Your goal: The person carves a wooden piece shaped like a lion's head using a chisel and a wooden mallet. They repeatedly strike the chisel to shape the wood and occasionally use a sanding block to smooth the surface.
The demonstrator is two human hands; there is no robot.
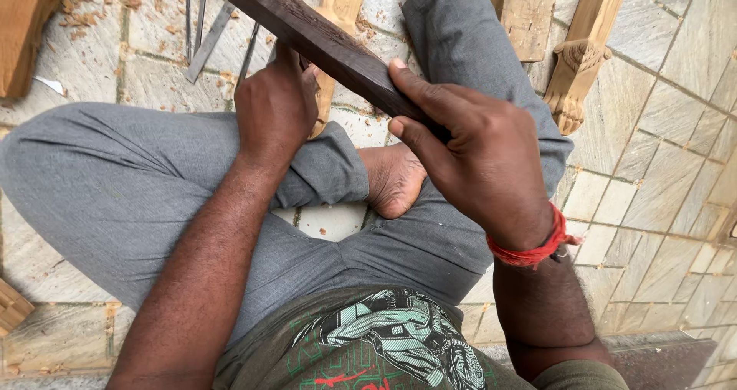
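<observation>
We sit cross-legged on the stone floor [660, 167], right hand [480, 156] clamped round a dark wooden bar [322, 41] slanting above our knees, left hand [275, 106] fisted beneath it. With the bar's far end unsupported, a slackened grip could drop it onto our bare foot [395, 179].

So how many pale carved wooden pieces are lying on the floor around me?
3, maybe more out of frame: one carved piece at upper right, a flat piece beside it, one pale piece under the dark wooden bar.
</observation>
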